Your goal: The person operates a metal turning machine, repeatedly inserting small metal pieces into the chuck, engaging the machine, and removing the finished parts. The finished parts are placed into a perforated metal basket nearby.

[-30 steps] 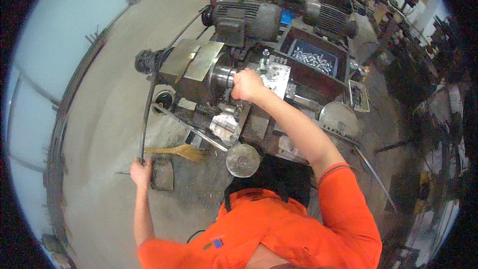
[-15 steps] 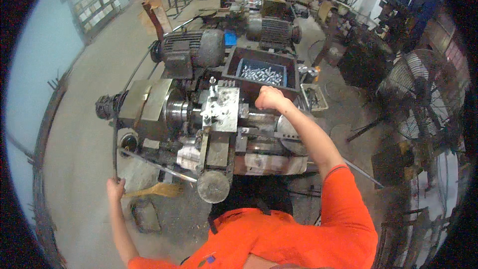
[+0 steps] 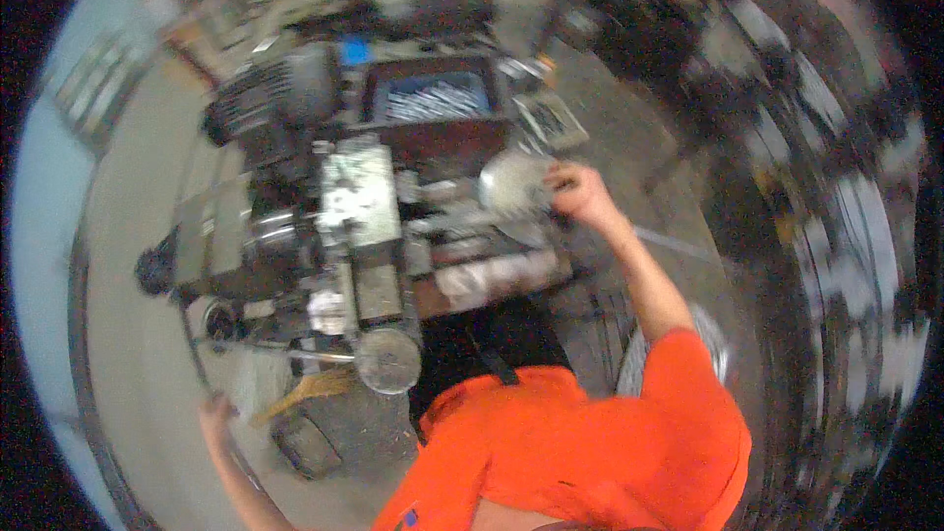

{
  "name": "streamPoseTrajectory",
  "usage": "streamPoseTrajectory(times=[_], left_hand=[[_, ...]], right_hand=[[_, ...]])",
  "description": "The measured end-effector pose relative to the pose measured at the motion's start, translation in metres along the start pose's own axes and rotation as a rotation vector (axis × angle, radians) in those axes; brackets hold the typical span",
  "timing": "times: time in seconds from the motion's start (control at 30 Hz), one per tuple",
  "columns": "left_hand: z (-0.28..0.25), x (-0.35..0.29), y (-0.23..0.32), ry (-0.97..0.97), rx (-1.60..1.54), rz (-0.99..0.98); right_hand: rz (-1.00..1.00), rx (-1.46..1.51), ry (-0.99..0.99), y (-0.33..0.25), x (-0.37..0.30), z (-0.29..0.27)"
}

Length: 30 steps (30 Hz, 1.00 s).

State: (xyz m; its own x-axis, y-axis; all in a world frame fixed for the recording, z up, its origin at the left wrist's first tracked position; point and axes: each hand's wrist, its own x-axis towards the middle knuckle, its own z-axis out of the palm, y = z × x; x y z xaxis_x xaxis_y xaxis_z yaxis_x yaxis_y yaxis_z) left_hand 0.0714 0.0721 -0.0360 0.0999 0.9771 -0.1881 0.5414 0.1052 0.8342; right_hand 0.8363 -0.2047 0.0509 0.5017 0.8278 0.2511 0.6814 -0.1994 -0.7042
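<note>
In front of me stands a small metal lathe, its bright tool slide block (image 3: pixel 359 192) near the middle. My left hand (image 3: pixel 216 409) is closed round the lower end of a long dark lever (image 3: pixel 194 354) at the machine's left. At the right, my right hand (image 3: pixel 580 195) has its fingers curled beside the rim of a round metal disc (image 3: pixel 513 184). Motion blur hides whether those fingers grip the disc or some small thing. A round knob-like handwheel (image 3: pixel 387 361) is at the front of the slide, nearest my body, with neither hand on it.
Behind the lathe, a dark box holds a blue tray of small shiny metal parts (image 3: pixel 433 100). A grey motor (image 3: pixel 275 93) sits at its left, a pale bin (image 3: pixel 551 120) at its right. A yellow brush (image 3: pixel 305 393) and a dark pan (image 3: pixel 305 444) lie on the floor.
My right hand has moved right and down, from above the lathe bed to beside the disc. The left hand keeps the lever, now lower in view. The view has swung right and blurred.
</note>
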Motion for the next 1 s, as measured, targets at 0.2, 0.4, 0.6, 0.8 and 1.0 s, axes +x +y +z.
streamPoseTrajectory(times=[0.2,0.4,0.6,0.8,1.0], left_hand=[[-0.009,-0.003,-0.055,0.196,-0.352,-0.275],[0.015,0.012,0.010,0.121,-0.266,-0.242],[0.008,-0.010,0.013,0.131,-0.279,-0.246],[0.011,-0.015,0.029,0.226,-0.266,-0.231],[0.013,-0.006,0.013,0.227,-0.277,-0.115]], right_hand=[[0.408,-0.430,0.220,0.084,-0.170,-0.117],[0.548,-0.764,-0.070,0.155,-0.376,-0.095],[0.801,-0.600,0.009,0.133,-0.362,-0.029],[0.994,-0.744,-0.450,0.106,-0.315,-0.025],[0.855,-0.727,-0.401,0.091,-0.334,-0.012]])
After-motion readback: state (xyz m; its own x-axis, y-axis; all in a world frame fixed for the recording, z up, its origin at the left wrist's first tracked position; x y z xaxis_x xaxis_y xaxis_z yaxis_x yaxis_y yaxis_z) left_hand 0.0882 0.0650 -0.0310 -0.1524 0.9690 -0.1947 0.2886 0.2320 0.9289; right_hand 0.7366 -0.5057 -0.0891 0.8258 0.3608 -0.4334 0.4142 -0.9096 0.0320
